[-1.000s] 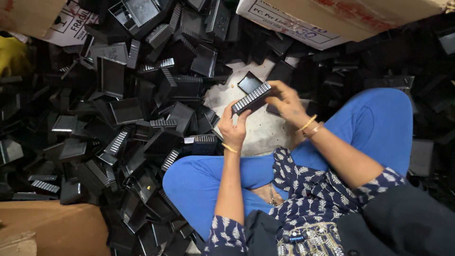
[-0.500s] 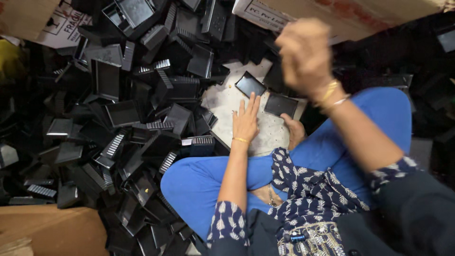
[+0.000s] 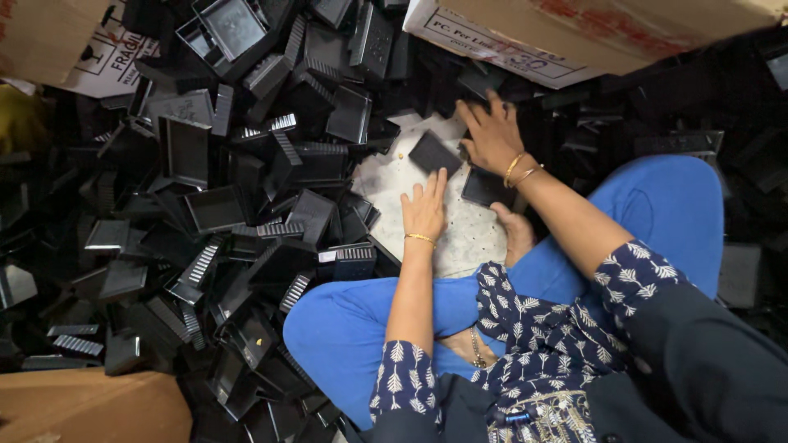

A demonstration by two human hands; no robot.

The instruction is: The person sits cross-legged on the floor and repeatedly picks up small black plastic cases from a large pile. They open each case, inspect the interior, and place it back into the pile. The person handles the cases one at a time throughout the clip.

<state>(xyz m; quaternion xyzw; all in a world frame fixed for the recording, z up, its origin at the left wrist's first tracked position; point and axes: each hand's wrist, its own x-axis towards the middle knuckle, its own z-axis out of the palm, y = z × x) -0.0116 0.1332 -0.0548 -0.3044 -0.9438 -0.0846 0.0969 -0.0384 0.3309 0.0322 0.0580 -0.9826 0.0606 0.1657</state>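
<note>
Left hand: my left hand [image 3: 425,209] lies flat and open on the pale floor [image 3: 468,238] patch, fingers together, holding nothing; its fingertips stop just short of the square part [image 3: 433,152]

Right hand: my right hand [image 3: 491,135] reaches out to the far edge of the patch, fingers spread and curled down into the black parts there; I cannot tell whether it has hold of one

Square part: a flat black square, lying tilted on the bare floor between my two hands, apart from the heap

Second part: another dark tray [image 3: 486,187] lies on the floor under my right wrist, just beside my bare foot [image 3: 517,234]

Why so: I judge the patch is kept bare as a working spot, with single parts set down where both hands can get at them

Heap: black plastic trays and ribbed pieces [image 3: 246,189] piled loose all round the patch, thickest to my left, some upright, some on edge

Legs: I sit cross-legged in blue trousers [image 3: 361,320], knees close against the heap

Boxes: a brown carton [image 3: 574,33] with a white printed label at the top right edge of the view; a carton with a white label with black print [image 3: 98,57] at top left; a plain brown carton [image 3: 90,406] at the bottom left corner
</note>
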